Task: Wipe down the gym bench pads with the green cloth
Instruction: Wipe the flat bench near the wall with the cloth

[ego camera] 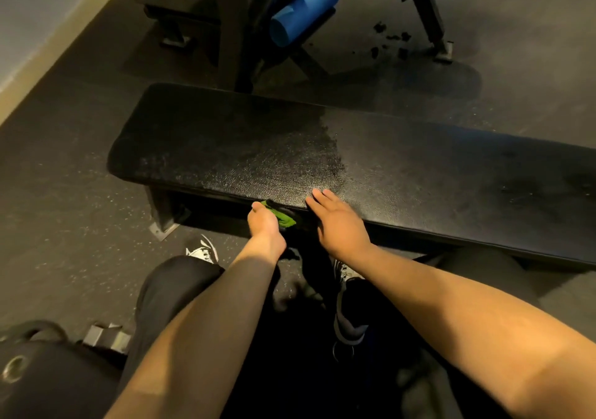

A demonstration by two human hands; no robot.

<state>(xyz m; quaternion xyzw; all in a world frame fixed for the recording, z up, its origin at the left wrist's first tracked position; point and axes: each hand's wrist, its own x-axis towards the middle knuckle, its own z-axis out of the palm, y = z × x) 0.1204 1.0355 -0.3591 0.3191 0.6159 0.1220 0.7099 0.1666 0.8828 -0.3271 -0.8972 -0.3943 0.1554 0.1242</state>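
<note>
A long black bench pad (387, 160) lies across the view, its left half darker and glistening, its right half dull. My left hand (266, 230) grips the bunched green cloth (282, 217) against the pad's near side edge, and most of the cloth is hidden under the fingers. My right hand (337, 222) rests flat on the near edge just to the right, fingers straight on the top surface.
Behind the bench stands a dark machine frame (232, 25) with a blue foam roller (304, 9). Black crumbs (392, 39) lie on the rubber floor near another frame's foot (443, 51). A wall (38, 9) runs along the left. My legs and shoes are below.
</note>
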